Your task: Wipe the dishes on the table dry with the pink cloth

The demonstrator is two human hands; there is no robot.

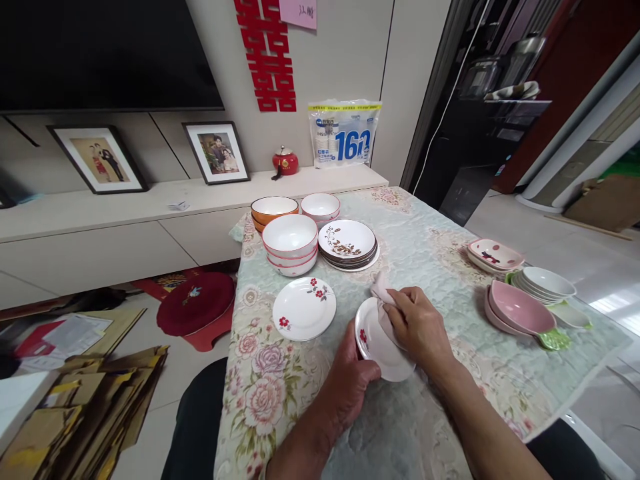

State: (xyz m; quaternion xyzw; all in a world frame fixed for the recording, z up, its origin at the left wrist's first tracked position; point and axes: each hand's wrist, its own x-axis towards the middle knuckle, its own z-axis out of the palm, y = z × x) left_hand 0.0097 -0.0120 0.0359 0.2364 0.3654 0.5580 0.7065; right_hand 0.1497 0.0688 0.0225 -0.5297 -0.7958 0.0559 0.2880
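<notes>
Bag [345, 135] reads "160" — fingers [404, 304] press cloth [381, 289] to plate [381, 350].

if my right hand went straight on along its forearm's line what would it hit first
Beyond its cloth, the right hand would likely meet the stack of brown-patterned plates first, though depth there is hard to judge.

Soft, even light, with glare on the floor [613, 301].

Pale wall [345, 67] above low cabinet [110, 245]
</notes>
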